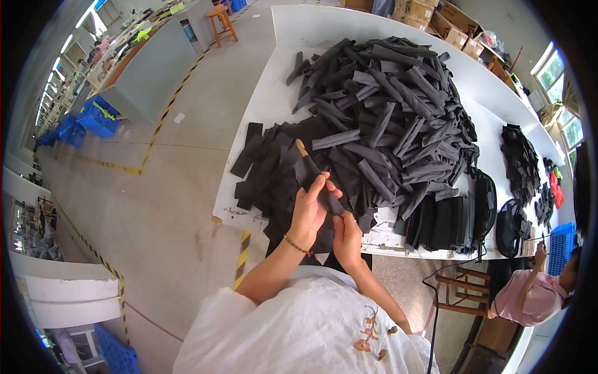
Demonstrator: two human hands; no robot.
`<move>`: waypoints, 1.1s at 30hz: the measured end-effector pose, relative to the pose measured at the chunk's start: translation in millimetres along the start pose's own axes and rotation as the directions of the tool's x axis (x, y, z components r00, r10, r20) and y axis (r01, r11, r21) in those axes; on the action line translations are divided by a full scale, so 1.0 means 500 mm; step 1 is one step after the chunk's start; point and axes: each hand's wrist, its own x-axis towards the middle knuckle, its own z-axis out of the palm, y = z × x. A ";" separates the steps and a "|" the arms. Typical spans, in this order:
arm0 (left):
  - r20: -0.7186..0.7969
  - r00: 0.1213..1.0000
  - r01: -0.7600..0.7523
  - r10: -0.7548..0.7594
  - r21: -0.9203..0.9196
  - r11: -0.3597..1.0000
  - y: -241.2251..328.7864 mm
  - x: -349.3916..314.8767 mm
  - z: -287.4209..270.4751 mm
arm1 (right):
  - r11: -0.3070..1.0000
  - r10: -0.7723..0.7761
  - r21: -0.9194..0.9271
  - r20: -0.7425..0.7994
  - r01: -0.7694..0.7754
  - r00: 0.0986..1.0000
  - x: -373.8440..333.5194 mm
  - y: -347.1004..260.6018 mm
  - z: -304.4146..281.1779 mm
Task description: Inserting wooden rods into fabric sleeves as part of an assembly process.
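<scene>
Both hands are closed on a dark fabric piece [309, 172], narrow and sleeve-like, near the table's front edge. A tan, wooden-looking stick tip [301, 147] pokes out of its far end; the rest of the stick is hidden. My left hand [310, 207] wraps the piece with thumb on top, a beaded bracelet on the wrist. Just to its right, my right hand [346, 232] pinches the near end. Flat dark fabric pieces [265, 153] lie loosely to the left and under the hands. Beyond is a large heap of narrow dark fabric tubes [398, 93].
The white table [249, 218] has a raised back wall. To the right stand a row of stacked black pieces [445, 221] and a black mesh bag [484, 206]. A person in pink [529, 296] sits farther right, beside a wooden stool [464, 290]. A black cord [434, 311] hangs near my right side.
</scene>
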 end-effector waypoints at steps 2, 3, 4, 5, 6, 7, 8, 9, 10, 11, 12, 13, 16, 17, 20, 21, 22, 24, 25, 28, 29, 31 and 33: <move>-0.056 0.998 -0.006 0.005 -0.005 1.000 0.009 0.001 0.010 | 0.999 0.039 0.012 -0.003 -0.039 0.999 -0.018 -0.001 0.008; -0.112 0.994 -0.010 0.010 -0.005 1.000 0.018 0.007 0.017 | 0.999 0.043 -0.022 0.004 -0.043 0.999 -0.033 0.006 0.013; -0.188 0.980 -0.053 0.061 0.049 0.997 0.027 0.015 0.025 | 0.999 0.043 -0.028 0.002 -0.043 0.999 -0.054 0.009 0.006; -0.202 0.976 -0.063 0.081 0.094 0.994 0.043 0.023 0.026 | 0.991 0.125 -0.064 0.099 -0.119 0.987 -0.076 0.013 -0.006; -0.222 0.970 -0.072 0.102 0.138 0.988 0.054 0.023 0.023 | 0.975 0.211 -0.107 0.197 -0.193 0.957 -0.093 0.013 -0.019; -0.208 0.970 -0.087 0.124 0.178 0.980 0.048 0.026 0.019 | 0.981 0.184 -0.100 0.221 -0.166 0.958 -0.101 0.007 -0.034; -0.214 0.970 -0.079 0.116 0.174 0.982 0.054 0.029 0.015 | 0.979 0.193 -0.105 0.223 -0.173 0.956 -0.114 0.010 -0.049; -0.177 0.974 -0.109 0.142 0.179 0.978 0.071 0.033 0.018 | 0.983 0.179 -0.090 0.234 -0.162 0.956 -0.134 0.014 -0.064; -0.143 0.975 -0.143 0.169 0.177 0.974 0.079 0.035 0.026 | 0.986 0.163 -0.079 0.251 -0.147 0.954 -0.152 0.018 -0.083; -0.151 0.978 -0.106 0.141 0.220 0.970 0.075 0.032 0.043 | 0.975 0.223 -0.068 0.262 -0.212 0.939 -0.174 0.016 -0.103; -0.157 0.978 -0.103 0.139 0.218 0.970 0.085 0.039 0.043 | 0.974 0.228 -0.070 0.266 -0.217 0.937 -0.200 0.021 -0.128; -0.211 0.951 -0.177 0.224 0.221 0.959 0.107 0.055 0.038 | 0.950 0.308 -0.148 0.331 -0.274 0.892 -0.230 0.031 -0.157; -0.218 0.912 -0.327 0.348 0.130 0.936 0.177 0.114 0.018 | 0.913 0.404 -0.222 0.381 -0.342 0.831 -0.282 0.072 -0.228; -0.156 0.907 -0.374 0.392 0.133 0.918 0.190 0.123 0.013 | 0.910 0.413 -0.214 0.384 -0.356 0.826 -0.294 0.078 -0.238; -0.195 0.927 -0.249 0.320 0.317 0.915 0.132 0.114 0.027 | 0.946 0.323 -0.070 0.164 -0.315 0.932 -0.166 0.043 -0.196; -0.141 0.907 -0.306 0.396 0.423 0.853 0.115 0.105 0.018 | 0.925 0.380 -0.051 0.167 -0.377 0.910 -0.122 0.039 -0.187; -0.129 0.914 -0.300 0.384 0.420 0.856 0.092 0.100 0.013 | 0.947 0.322 -0.024 0.132 -0.322 0.937 -0.099 0.084 -0.176; -0.085 0.902 -0.354 0.424 0.420 0.836 0.057 0.095 -0.010 | 0.965 0.261 -0.044 0.118 -0.257 0.958 -0.051 0.112 -0.165; -0.100 0.931 -0.273 0.351 0.447 0.852 0.049 0.082 -0.028 | 0.966 0.257 -0.023 0.115 -0.256 0.960 -0.039 0.118 -0.165; -0.117 0.983 -0.086 0.138 0.371 0.925 -0.016 0.047 -0.037 | 0.972 0.236 -0.002 0.122 -0.237 0.964 -0.024 0.116 -0.163; -0.032 0.997 -0.060 0.072 0.289 0.955 -0.037 0.034 -0.034 | 0.975 0.222 -0.006 0.123 -0.223 0.967 -0.021 0.113 -0.161; 0.020 1.000 -0.013 0.012 0.047 0.999 -0.067 0.024 -0.015 | 0.965 0.249 0.056 0.107 -0.256 0.963 -0.026 0.112 -0.153; -0.020 0.984 -0.166 0.175 0.235 0.958 -0.060 0.032 -0.009 | 0.951 0.277 0.117 0.092 -0.287 0.956 -0.024 0.112 -0.150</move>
